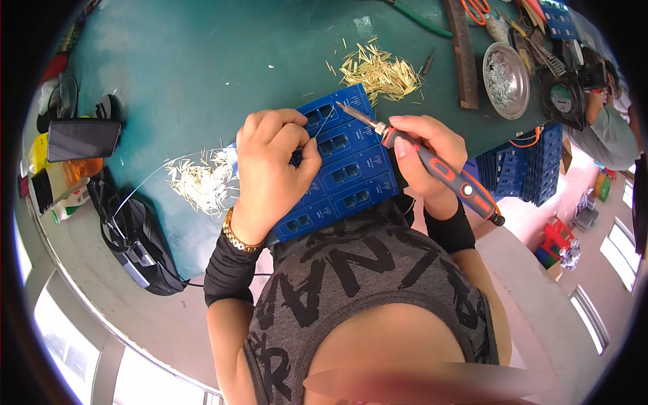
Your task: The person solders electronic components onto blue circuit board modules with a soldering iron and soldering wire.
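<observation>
A panel of blue circuit boards (pixel 376 158) lies at the table's near edge, in front of my body. My right hand (pixel 440 143) is closed round the grey and red handle of a soldering iron (pixel 437 165). The iron's tip is at the panel's upper part, by a small pad. Pinched in my left hand (pixel 273 169) is thin solder wire (pixel 326 123), its end slanting up toward the tip. Whether tip and wire touch is too small to tell. That hand rests over the panel's left side and hides part of it.
Thin gold pins lie in one pile (pixel 381 73) beyond the panel and another (pixel 201 183) left of it. Right: a metal bar (pixel 463 61), a metal bowl (pixel 518 101), stacked blue boards (pixel 523 169), another person's arm (pixel 615 138). Left: a phone (pixel 84 140), a black bag (pixel 145 239).
</observation>
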Motion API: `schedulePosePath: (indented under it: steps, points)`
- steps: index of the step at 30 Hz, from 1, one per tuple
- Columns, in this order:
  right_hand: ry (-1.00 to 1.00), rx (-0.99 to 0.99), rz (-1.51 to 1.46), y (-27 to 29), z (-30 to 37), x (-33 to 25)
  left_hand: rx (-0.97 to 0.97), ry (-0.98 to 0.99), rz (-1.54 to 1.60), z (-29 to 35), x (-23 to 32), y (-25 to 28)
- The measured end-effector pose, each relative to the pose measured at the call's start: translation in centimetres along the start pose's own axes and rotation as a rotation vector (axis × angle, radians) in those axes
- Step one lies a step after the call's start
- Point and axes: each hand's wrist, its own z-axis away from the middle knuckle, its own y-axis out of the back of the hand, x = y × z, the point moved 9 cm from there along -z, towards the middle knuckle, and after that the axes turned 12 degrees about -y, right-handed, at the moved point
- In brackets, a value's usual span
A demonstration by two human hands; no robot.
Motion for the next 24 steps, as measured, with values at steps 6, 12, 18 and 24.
schedulePosePath:
  steps: [6, 12, 18, 24]
  points:
    - [-0.043, -0.014, 0.029, 0.3, -0.1, 0.7, -0.006, 0.008, -0.007, -0.2, 0.2, -0.2]
    - [0.053, -0.046, 0.065, -0.4, -0.3, 0.0, -0.009, 0.010, -0.007, -0.3, 0.1, -0.3]
    - [0.174, -0.050, 0.112, -1.0, 0.1, -1.1, -0.003, 0.020, -0.021, -0.5, 0.1, -0.4]
    - [0.150, -0.027, 0.219, -1.5, 0.7, -1.8, -0.029, 0.052, 0.069, -0.3, -0.3, -0.3]
